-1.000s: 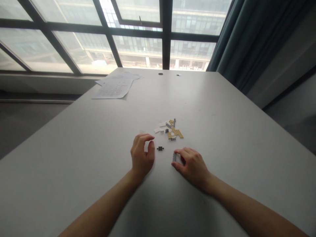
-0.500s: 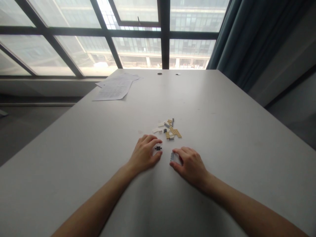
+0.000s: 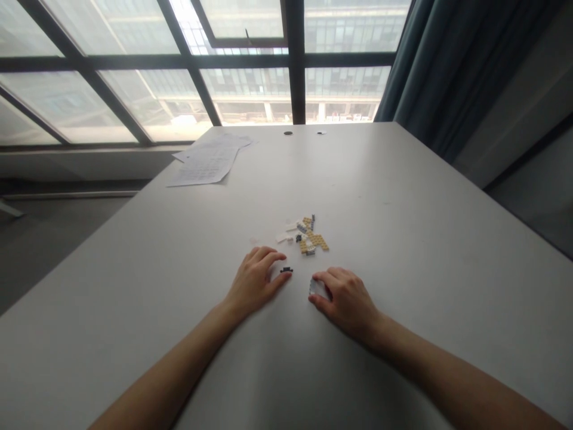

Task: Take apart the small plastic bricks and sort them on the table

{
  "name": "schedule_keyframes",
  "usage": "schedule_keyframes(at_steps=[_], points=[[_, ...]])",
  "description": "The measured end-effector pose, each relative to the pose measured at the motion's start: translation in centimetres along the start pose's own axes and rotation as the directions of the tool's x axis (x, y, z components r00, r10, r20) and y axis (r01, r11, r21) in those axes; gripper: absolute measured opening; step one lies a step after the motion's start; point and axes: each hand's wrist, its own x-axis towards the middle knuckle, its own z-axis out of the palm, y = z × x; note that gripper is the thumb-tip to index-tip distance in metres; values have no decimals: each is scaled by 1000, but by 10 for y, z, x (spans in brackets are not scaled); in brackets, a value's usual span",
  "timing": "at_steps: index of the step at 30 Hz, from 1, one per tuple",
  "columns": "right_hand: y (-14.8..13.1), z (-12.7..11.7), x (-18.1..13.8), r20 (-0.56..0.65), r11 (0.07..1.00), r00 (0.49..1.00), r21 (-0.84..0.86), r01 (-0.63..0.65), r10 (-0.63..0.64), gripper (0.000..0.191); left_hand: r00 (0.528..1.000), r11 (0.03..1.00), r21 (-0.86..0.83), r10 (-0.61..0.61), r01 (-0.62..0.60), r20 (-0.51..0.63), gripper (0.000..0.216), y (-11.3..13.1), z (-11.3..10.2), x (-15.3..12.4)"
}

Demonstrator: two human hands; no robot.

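Observation:
A small black building-block piece (image 3: 286, 270) with a pin on each side lies on the white table. My left hand (image 3: 257, 276) is beside it, thumb and forefinger apart. The thumb tip is right at the piece's near edge; whether it touches I cannot tell. My right hand (image 3: 347, 297) grips a light grey studded block piece (image 3: 318, 288) between thumb and fingers, low over the table or resting on it. Just beyond both hands lies a loose pile of tan block plates (image 3: 317, 240) with white, grey and dark pieces among them.
Printed paper sheets (image 3: 203, 167) lie at the table's far left. Two small round dark spots, one a cable hole (image 3: 288, 133), show near the far edge. A large window stands behind the table, and a blue curtain (image 3: 425, 71) hangs at the right.
My left hand has shifted slightly left. The black piece, seen flat between finger and thumb before, now shows a thinner side. My right hand keeps its grip on the grey piece.

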Motion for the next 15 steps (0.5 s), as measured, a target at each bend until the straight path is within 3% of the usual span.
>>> schedule_keyframes(at_steps=[4,8,15], points=[[9,-8,2,68,996,994,42,82,-84,26,999,1000,16,23,-22,-44,23,2,-2,6],[18,-10,3,39,997,996,11,75,-75,29,997,997,63,44,-39,-66,21,3,-2,18],[18,-5,4,-8,999,999,-8,37,-37,35,998,994,104,-19,26,-68,21,-3,6,67]])
